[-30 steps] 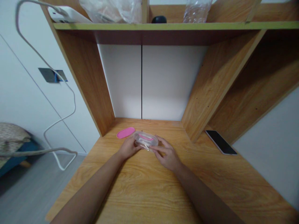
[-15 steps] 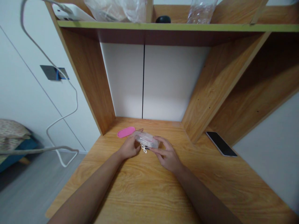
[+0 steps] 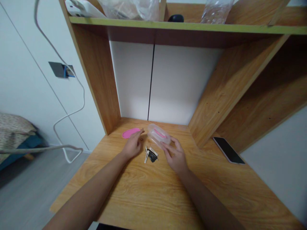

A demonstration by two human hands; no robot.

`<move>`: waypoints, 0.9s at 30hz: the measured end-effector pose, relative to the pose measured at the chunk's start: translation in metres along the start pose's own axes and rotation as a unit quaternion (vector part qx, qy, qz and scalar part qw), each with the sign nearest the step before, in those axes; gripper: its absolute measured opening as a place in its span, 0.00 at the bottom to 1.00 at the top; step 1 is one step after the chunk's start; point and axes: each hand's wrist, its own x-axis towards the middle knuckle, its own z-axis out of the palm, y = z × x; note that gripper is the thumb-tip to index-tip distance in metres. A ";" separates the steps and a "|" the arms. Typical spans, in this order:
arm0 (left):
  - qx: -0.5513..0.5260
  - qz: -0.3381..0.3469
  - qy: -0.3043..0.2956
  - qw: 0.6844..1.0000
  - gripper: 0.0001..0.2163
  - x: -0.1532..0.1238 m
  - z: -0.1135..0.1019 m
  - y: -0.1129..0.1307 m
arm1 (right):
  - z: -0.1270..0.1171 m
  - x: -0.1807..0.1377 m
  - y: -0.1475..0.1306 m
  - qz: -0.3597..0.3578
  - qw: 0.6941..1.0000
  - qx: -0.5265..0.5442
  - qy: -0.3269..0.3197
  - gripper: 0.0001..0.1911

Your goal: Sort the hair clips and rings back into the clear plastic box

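In my right hand (image 3: 176,156) is a clear oval plastic box (image 3: 158,135), gripped at its right end and tilted above the desk; a pink strip shows on it. My left hand (image 3: 132,145) rests on the desk with fingers stretched out, holding nothing. Beside its fingertips lies a flat pink oval lid (image 3: 130,133), partly hidden by that hand. Between my hands, just in front of the box, lies a bunch of keys (image 3: 151,155) with a black fob. One small ring-like item (image 3: 141,139) sits near my left fingers.
To the right, a phone (image 3: 228,150) lies flat by the wooden divider (image 3: 230,92). Overhead runs a shelf (image 3: 182,27) with a power strip (image 3: 83,9), a plastic bag (image 3: 130,9) and a clear bottle (image 3: 217,11). A white cable (image 3: 82,95) hangs at the left.
My left hand has let go of the plastic box. The box, in my right hand, has moved slightly right and away from the keys, which now lie uncovered on the desk.
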 end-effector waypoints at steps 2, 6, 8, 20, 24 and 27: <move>0.013 -0.009 0.003 1.000 0.34 0.000 -0.001 -0.001 | 0.000 0.000 0.005 0.067 0.998 0.015 0.012 0.20; 0.033 -0.018 -0.006 0.999 0.28 0.002 -0.004 0.001 | 0.001 0.002 0.018 0.166 0.982 0.090 0.018 0.17; 0.039 -0.018 -0.018 0.999 0.26 0.002 -0.005 0.003 | 0.003 0.002 0.026 0.185 0.976 0.113 0.016 0.18; 0.070 -0.015 -0.078 0.994 0.21 0.004 -0.011 0.005 | 0.009 0.000 0.040 0.239 0.961 0.133 -0.047 0.29; 0.073 -0.004 -0.100 0.992 0.19 0.004 -0.014 0.008 | 0.007 0.000 0.040 0.240 0.967 0.054 -0.059 0.30; 0.074 -0.009 -0.105 0.992 0.18 0.005 -0.017 0.011 | 0.004 0.000 0.038 0.210 0.974 -0.025 -0.076 0.33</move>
